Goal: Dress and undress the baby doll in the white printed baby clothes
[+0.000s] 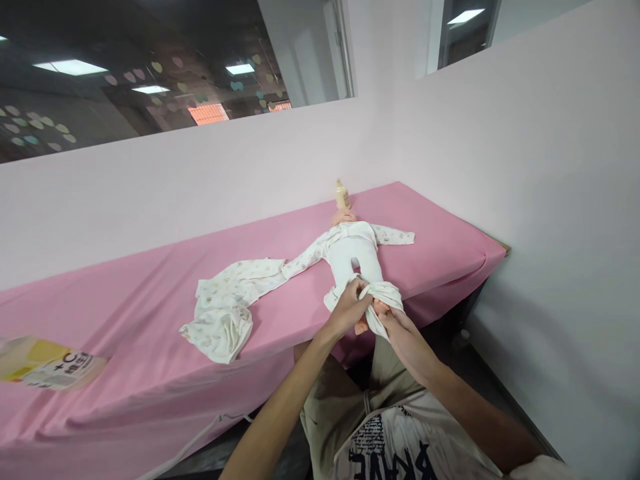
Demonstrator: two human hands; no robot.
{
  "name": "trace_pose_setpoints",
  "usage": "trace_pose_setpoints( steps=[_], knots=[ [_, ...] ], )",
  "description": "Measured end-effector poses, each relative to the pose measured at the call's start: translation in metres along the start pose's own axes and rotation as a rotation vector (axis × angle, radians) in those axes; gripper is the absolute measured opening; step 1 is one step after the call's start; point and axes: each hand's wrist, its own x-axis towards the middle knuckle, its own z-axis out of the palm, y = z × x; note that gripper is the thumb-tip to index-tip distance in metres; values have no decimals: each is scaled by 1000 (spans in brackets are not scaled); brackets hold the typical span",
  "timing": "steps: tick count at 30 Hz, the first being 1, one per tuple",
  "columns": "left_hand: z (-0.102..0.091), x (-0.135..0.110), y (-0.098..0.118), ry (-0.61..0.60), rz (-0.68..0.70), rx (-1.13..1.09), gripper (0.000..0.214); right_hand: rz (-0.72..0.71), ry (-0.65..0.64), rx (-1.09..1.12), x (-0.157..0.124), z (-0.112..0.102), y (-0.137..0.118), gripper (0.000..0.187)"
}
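A baby doll lies on its back on the pink-covered table, its legs toward me. It has a white printed long-sleeved top, with both sleeves spread out. White baby pants are bunched around its lower legs, and its bare feet show below the cloth. My left hand pinches the pants' fabric between the doll's legs. Fingers of my right hand are closed on the same pants beside one foot. My fingertips are partly hidden in the folds.
Left of the doll lies a crumpled white printed garment, touching one sleeve. A pale bottle stands behind the doll's head. At the far left is a clear container with a yellow label. White walls border the pink tablecloth behind and at right.
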Motion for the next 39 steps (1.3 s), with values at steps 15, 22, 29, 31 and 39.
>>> trace_pose_setpoints(
  steps=[15,22,29,31,39],
  knots=[
    [-1,0,-15,88,454,815,38,-458,127,-500,54,-65,52,25],
    [-27,-6,-22,76,513,884,34,-543,255,-519,54,-86,48,9],
    [-51,-11,-34,126,456,795,27,-515,74,-587,81,-77,-7,24],
    [-54,-5,-30,113,412,728,26,-399,-104,-615,95,-73,-20,22],
    [-71,39,6,8,139,95,28,39,-492,-616,132,-66,-51,22]
  ],
)
